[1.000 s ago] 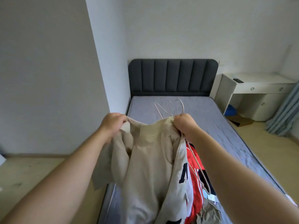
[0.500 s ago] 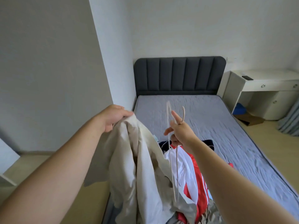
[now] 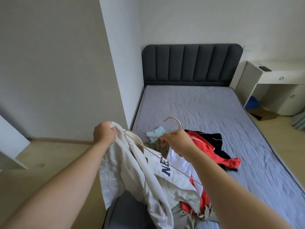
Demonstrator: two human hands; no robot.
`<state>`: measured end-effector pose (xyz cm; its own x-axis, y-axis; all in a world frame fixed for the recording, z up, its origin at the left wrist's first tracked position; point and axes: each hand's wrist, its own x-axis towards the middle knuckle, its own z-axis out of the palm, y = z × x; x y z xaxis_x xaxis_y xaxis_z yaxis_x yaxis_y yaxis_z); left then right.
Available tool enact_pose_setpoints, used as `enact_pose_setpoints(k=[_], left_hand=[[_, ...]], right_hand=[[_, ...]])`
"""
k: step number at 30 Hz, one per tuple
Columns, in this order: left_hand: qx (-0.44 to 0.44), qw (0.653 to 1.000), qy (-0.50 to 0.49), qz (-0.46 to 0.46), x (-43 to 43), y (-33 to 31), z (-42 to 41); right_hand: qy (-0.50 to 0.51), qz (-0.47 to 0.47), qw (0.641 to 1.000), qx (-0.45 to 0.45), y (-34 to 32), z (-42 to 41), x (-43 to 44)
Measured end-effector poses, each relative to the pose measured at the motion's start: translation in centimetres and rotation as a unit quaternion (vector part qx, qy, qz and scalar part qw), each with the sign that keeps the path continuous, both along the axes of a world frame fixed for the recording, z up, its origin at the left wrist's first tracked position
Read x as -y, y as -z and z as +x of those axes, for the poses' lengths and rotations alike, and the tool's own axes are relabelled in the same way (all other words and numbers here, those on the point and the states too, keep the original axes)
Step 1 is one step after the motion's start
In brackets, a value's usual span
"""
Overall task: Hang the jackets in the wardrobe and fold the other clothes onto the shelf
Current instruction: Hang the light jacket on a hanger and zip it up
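Observation:
A cream jacket (image 3: pixel 132 169) with dark blue letters hangs over the foot of the bed. My left hand (image 3: pixel 104 134) grips its collar edge. My right hand (image 3: pixel 175 142) holds a thin beige hanger (image 3: pixel 173 123) just below its hook. One arm of the hanger reaches left into the jacket's shoulder by my left hand, the other crosses the jacket's front. Under and behind the jacket lie a red, white and navy jacket (image 3: pixel 212 149), a light blue garment (image 3: pixel 156 132) and khaki trousers (image 3: pixel 184 214) with drawstrings.
The grey bed (image 3: pixel 206 106) with a dark padded headboard (image 3: pixel 191 65) fills the middle. A wall corner (image 3: pixel 113 63) stands left of it. A white desk (image 3: pixel 277 83) is at the right, with a cardboard piece on the floor. Wooden floor lies on both sides.
The view has tilted down and the hanger has turned from upright to nearly flat. One end has gone into the jacket's shoulder at my left hand. Both hands have dropped lower.

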<state>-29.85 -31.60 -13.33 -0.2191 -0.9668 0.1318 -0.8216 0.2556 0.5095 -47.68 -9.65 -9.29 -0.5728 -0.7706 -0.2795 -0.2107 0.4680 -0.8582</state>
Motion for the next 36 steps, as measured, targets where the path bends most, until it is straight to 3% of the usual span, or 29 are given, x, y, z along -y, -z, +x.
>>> enact_pose_setpoints(k=[6,11,14,17,20,22,24,27,29,31,34,36], left_hand=[[-0.003,1.000,-0.002,0.015,1.1,0.6,1.1],[0.000,0.987,0.154,0.033,-2.3,-0.3,-0.5],[-0.024,0.967,0.244,0.066,-5.4,-1.3,-1.5],[-0.032,0.948,0.310,0.068,-8.3,-2.0,-1.9],[-0.039,0.935,0.351,0.023,-10.2,-3.3,-1.8],[-0.029,0.929,0.369,-0.026,-10.9,-4.6,-1.5],[0.017,0.914,0.387,-0.118,-11.4,-5.9,-1.1],[0.080,0.884,0.380,-0.260,-12.8,-7.4,-0.5],[0.098,0.880,0.358,-0.297,-14.1,-7.7,0.1],[0.095,0.900,0.321,-0.279,-15.1,-7.3,0.7],[0.075,0.939,0.288,-0.175,-15.5,-6.3,1.6],[-0.057,0.955,0.282,-0.065,-14.8,-6.7,2.1]], right_hand=[[-0.037,0.058,0.995,-0.067,2.2,0.4,0.1],[-0.057,0.065,0.992,-0.097,5.1,1.6,1.4],[-0.018,0.021,0.996,-0.089,6.0,2.3,2.1],[0.027,-0.033,0.999,-0.032,6.2,3.0,2.2],[0.017,-0.068,0.997,0.038,6.7,3.5,2.4],[0.002,-0.078,0.996,0.034,7.0,3.8,2.7],[0.027,-0.080,0.996,0.028,6.6,4.1,3.0],[0.089,-0.122,0.983,0.104,5.5,4.3,3.6],[0.118,-0.161,0.971,0.132,4.3,4.4,4.1],[0.124,-0.191,0.965,0.130,3.1,4.4,4.5],[0.094,-0.218,0.970,0.062,1.5,4.0,5.1],[0.064,-0.235,0.970,0.026,0.4,4.0,5.3]])
